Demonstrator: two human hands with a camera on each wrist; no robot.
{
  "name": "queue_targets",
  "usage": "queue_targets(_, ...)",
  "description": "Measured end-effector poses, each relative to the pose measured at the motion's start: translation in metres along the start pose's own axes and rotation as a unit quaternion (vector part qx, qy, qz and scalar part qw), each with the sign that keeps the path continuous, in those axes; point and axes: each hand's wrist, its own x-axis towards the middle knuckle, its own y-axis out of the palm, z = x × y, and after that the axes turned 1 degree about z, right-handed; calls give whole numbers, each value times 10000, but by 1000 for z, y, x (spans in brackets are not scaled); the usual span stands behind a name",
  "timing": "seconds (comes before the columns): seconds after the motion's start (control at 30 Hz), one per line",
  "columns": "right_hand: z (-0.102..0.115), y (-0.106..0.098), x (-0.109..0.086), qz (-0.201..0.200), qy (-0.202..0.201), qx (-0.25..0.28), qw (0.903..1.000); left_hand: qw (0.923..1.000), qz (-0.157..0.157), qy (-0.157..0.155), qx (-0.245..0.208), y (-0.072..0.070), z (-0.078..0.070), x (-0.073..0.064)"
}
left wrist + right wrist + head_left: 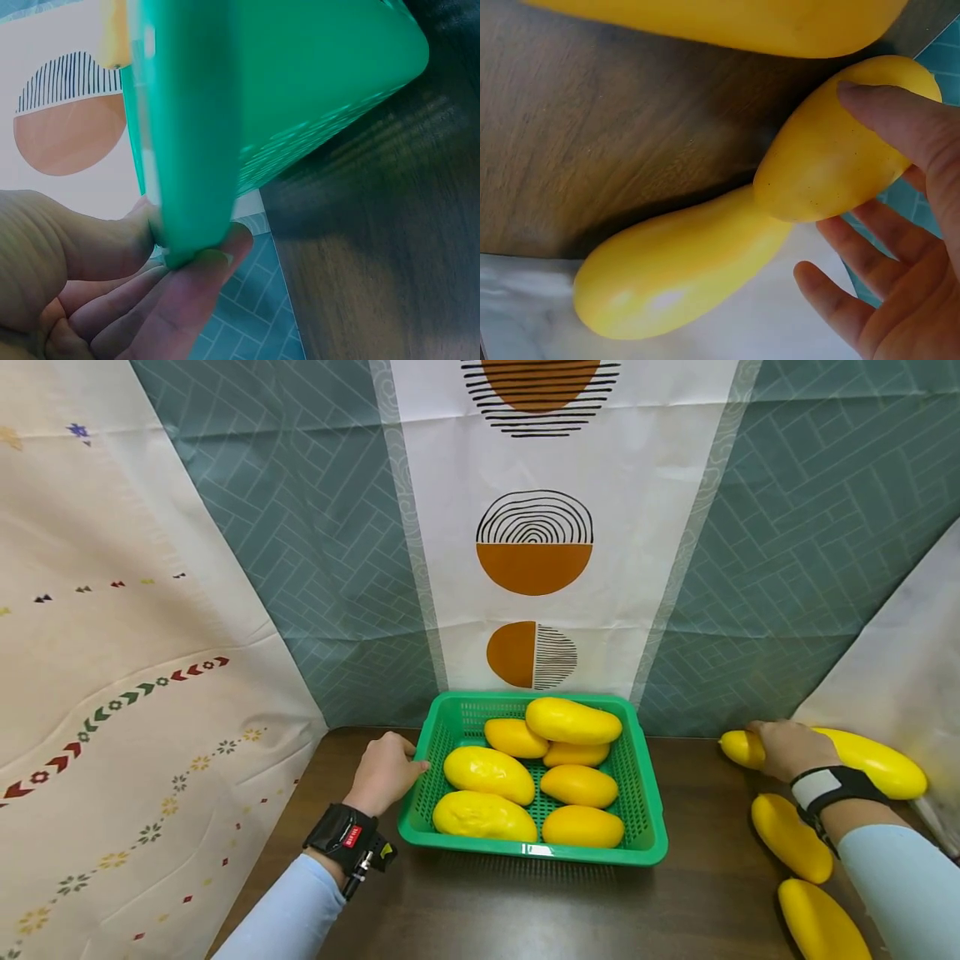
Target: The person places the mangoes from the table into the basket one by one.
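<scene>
On the left side of the green plastic basket [408, 837], my left hand [384, 772] pinches the rim, thumb on one face and fingers beneath in the left wrist view. Several yellow mangoes [483, 817] lie inside, one resting on top of others at the back right. Far to the right, my right hand [795, 752] grips a yellow mango [840, 150], with the thumb on its upper side and fingertips at the other side. Right beside that mango lies a longer, pale yellow gourd-like fruit [682, 270], which overlaps it in the right wrist view.
Two more mangoes, one nearer the hand [792, 837] and one at the front [823, 922], lie on the dark wooden table [465, 914] at the right. A patterned cloth [532, 652] hangs behind the basket. Pale cloths flank both sides.
</scene>
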Motion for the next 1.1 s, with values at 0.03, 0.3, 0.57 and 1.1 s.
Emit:
queue_targets(0.03,1,-1,0,-2,0,2,10000,10000,13,-10,3,0,0,0)
queue_targets(0.3,6,-4,-3,-60,40,136,9999,10000,12,9,8,2,-1,1)
queue_targets(0.57,7,-1,-6,-12,175,315,9994,10000,54,-14,6,1,-3,-1)
queue_targets(1.1,51,-40,9,-1055,-32,370,9937,10000,31,-44,44,-1,-3,0)
